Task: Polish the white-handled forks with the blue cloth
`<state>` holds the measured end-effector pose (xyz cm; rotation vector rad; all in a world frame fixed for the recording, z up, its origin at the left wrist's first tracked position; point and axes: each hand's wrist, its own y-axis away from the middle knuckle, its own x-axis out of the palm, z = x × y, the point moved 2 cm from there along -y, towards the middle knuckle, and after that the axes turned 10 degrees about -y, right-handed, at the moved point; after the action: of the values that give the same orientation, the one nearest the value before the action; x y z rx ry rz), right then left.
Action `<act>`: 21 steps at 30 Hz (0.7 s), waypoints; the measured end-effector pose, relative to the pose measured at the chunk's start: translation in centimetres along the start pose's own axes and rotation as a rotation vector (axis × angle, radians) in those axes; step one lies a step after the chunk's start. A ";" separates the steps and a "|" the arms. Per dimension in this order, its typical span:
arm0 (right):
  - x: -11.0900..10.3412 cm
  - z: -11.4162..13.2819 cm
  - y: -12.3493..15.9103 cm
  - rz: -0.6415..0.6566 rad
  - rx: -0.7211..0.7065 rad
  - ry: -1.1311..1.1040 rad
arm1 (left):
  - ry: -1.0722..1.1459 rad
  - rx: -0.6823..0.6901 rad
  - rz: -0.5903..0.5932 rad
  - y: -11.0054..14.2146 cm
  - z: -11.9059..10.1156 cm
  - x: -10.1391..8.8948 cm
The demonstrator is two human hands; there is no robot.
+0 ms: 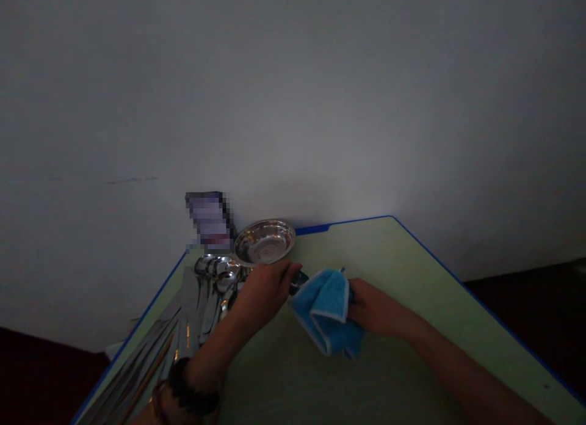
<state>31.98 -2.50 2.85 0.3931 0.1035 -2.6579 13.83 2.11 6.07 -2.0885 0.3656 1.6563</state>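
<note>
My left hand (270,290) is closed on a dark, shiny metal utensil (299,281), in front of the steel bowl. Only a short piece of it shows between my fingers and the cloth, so its exact kind is hidden. In my right hand (366,306) is a blue cloth (327,309) with white edging, bunched against the far end of the utensil. The cloth hangs in loose folds above the table. Several metal spoons (224,273) lie to the left, partly behind my left forearm.
The steel bowl (265,242) stands at the back by the wall. Left of it a phone (211,220) leans upright, its screen blurred. Long flat utensils (146,352) line the left side of the green, blue-edged table (375,248). A dark bracelet (192,391) circles my left wrist.
</note>
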 end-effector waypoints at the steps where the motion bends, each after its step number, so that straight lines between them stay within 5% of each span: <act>1: -0.3 0.3 0.2 0.016 -0.010 -0.005 | 0.015 -0.006 -0.007 -0.1 0.1 -0.4; 8: -2.1 0.4 1.3 0.041 -0.022 -0.021 | 0.196 -0.103 -0.018 -0.1 0.1 -1.5; 14: -0.2 -0.3 0.6 0.029 -0.067 0.045 | -0.006 0.053 0.020 0.7 -2.3 -0.6; 21: -0.4 -0.1 0.3 0.043 -0.091 0.043 | 0.015 0.057 -0.008 -0.1 -0.5 -1.2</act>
<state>32.43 -2.58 2.85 0.4173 0.2263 -2.5919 14.00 1.81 7.37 -2.0587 0.4040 1.6073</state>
